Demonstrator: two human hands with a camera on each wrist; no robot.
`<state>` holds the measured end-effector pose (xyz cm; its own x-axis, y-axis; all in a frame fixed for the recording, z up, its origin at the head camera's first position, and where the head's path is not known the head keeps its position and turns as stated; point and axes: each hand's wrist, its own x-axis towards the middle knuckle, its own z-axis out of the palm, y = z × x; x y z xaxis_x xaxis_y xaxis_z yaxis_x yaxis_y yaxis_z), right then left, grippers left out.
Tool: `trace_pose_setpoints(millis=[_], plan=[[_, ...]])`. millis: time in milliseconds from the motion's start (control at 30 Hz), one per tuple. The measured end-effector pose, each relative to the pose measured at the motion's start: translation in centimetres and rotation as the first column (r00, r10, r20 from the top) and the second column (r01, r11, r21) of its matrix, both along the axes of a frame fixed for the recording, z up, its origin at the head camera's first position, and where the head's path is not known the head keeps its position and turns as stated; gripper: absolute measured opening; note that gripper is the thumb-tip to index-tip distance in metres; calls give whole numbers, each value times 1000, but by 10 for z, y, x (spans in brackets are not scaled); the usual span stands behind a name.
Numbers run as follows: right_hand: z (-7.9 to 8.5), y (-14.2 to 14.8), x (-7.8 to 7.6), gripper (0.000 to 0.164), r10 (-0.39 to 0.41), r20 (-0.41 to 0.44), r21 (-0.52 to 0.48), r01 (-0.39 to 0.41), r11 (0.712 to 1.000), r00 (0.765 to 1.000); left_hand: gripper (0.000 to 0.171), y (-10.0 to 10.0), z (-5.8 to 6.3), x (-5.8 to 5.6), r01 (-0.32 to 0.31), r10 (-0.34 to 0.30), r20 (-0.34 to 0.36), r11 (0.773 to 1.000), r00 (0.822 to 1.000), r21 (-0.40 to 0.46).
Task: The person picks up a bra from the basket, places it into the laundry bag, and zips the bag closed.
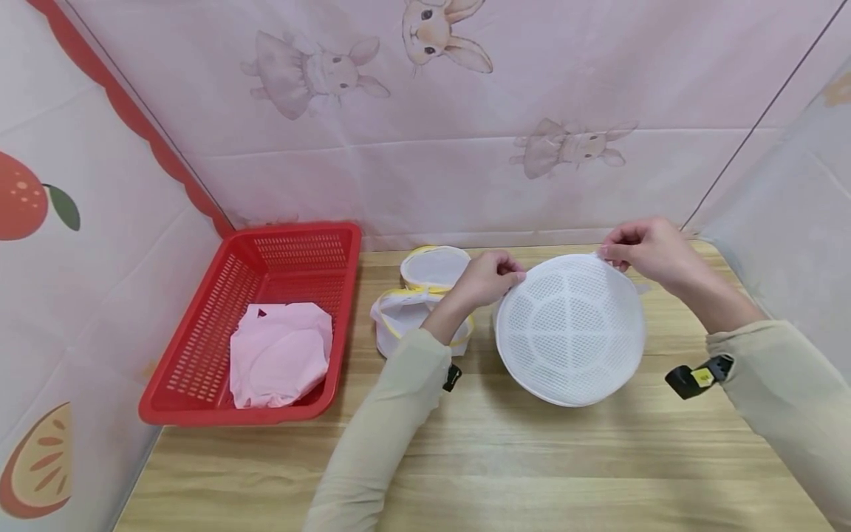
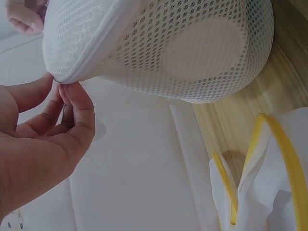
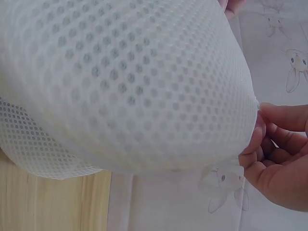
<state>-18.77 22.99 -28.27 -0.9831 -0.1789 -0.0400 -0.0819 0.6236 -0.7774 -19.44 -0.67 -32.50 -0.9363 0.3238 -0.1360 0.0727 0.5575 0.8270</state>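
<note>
A round white mesh laundry bag (image 1: 569, 332) stands on the right of the table, its flat circular top tilted toward me. My left hand (image 1: 488, 279) pinches the rim at the upper left between thumb and fingers, as the left wrist view also shows. At the upper right edge, my right hand (image 1: 648, 251) pinches the same rim. The honeycomb mesh side (image 2: 192, 53) bulges below the top, and a pale round patch shows through it. Left of it sits a smaller white bag with yellow trim (image 1: 435, 270), its round lid folded back, partly hidden behind my left forearm.
On the left of the wooden table (image 1: 505, 473) is a red perforated plastic basket (image 1: 246, 417). A folded pink fabric item (image 1: 282, 351) lies inside it. A rabbit-printed pink curtain (image 1: 425, 185) hangs along the table's back edge.
</note>
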Motion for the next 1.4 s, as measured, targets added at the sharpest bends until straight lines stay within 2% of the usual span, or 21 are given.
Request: trace_pose_setpoints(millis=[200, 400, 800, 1100, 1400], plan=[[-3, 0, -1, 16, 1, 2, 12, -1, 1000, 1000, 10, 3, 1, 3, 16, -18, -23, 998, 1000, -68], [-6, 4, -2, 19, 37, 5, 18, -38, 999, 999, 10, 2, -2, 6, -21, 21, -11, 999, 1000, -27], [-15, 19, 1, 16, 25, 39, 5, -25, 1000, 999, 10, -10, -12, 4, -59, 59, -1, 998, 998, 8], [-19, 20, 1, 16, 44, 37, -37, -42, 998, 998, 9, -15, -11, 5, -8, 2, 65, 996, 998, 91], [-13, 15, 0, 18, 24, 22, -49, -23, 999, 999, 14, -16, -7, 3, 14, -17, 53, 998, 998, 61]])
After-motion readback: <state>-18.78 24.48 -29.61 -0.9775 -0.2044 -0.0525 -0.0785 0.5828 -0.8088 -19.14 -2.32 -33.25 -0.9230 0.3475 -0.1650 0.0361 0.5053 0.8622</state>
